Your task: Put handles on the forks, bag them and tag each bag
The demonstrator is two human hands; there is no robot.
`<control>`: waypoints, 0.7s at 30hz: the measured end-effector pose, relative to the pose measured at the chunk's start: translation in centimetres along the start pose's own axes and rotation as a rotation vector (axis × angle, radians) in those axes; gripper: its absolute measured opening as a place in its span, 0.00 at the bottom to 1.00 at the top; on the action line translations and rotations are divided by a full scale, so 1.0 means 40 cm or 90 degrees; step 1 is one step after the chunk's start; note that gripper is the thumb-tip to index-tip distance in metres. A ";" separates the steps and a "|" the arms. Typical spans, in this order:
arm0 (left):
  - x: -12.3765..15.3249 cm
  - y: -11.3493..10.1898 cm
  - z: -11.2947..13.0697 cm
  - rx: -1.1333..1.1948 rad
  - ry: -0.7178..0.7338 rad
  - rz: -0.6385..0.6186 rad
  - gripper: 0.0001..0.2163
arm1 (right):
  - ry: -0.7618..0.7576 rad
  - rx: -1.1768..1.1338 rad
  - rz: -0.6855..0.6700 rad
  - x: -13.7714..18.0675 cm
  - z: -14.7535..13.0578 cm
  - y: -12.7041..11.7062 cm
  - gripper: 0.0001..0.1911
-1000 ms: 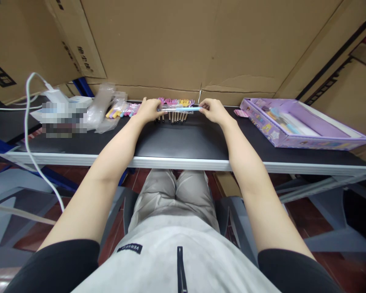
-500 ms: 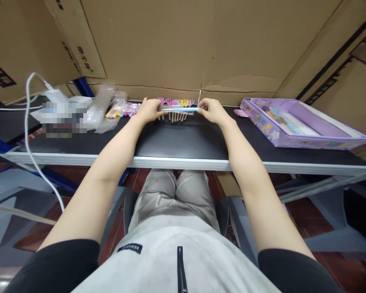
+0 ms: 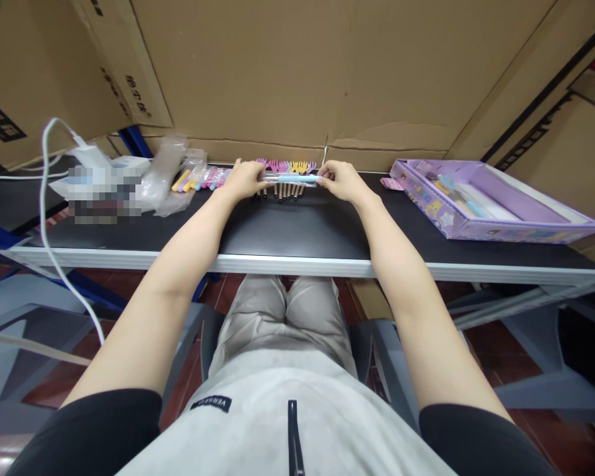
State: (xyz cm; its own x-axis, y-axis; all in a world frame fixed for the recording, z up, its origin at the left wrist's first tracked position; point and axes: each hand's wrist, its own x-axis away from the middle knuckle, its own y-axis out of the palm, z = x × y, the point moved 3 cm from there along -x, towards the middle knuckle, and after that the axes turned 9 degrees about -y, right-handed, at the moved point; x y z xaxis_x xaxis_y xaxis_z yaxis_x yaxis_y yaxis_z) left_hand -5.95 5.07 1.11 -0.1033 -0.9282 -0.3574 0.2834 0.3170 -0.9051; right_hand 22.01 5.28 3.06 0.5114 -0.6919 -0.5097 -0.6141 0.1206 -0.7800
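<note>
Head view gives me, from my distant seat, a big sheet of cardboard (image 3: 297, 79) standing along the far side of a black counter (image 3: 297, 228). On the right of that counter sits a purple box (image 3: 496, 233) with pens and packets inside; well to the left lie clear plastic bags (image 3: 161, 175). Between them, near the cardboard, I see a row of pens (image 3: 288, 192) with pink, purple and yellow tops, partly hidden behind what is held. My left hand (image 3: 250, 180) grips a clear sleeve (image 3: 307, 184) at its left end; my right hand (image 3: 328, 178) pinches the right end of a light blue pen (image 3: 297, 178), which lies level along the sleeve, between both hands. Smallest is a pink packet (image 3: 393, 184) beside the box.
</note>
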 end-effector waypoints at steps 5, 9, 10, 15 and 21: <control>-0.004 0.005 -0.003 0.013 0.024 0.005 0.08 | -0.014 -0.011 -0.002 0.000 0.005 0.004 0.08; -0.001 0.002 0.004 0.010 0.020 -0.012 0.08 | -0.015 -0.024 -0.008 0.001 0.001 0.008 0.06; 0.000 0.002 0.006 0.010 0.019 -0.014 0.08 | -0.016 -0.025 -0.009 0.001 0.000 0.008 0.06; 0.001 0.003 0.010 0.013 0.023 -0.004 0.08 | -0.019 -0.028 -0.009 0.001 -0.008 0.010 0.07; -0.006 0.013 0.005 0.018 0.031 0.008 0.08 | 0.012 -0.034 -0.009 0.003 -0.019 0.012 0.05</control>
State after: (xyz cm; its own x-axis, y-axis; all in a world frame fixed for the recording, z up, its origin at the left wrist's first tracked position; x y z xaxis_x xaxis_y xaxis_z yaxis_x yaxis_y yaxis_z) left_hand -5.60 5.44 0.76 -0.1461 -0.9131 -0.3806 0.3121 0.3226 -0.8936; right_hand 21.32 4.73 2.89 0.5093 -0.7062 -0.4919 -0.6383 0.0734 -0.7663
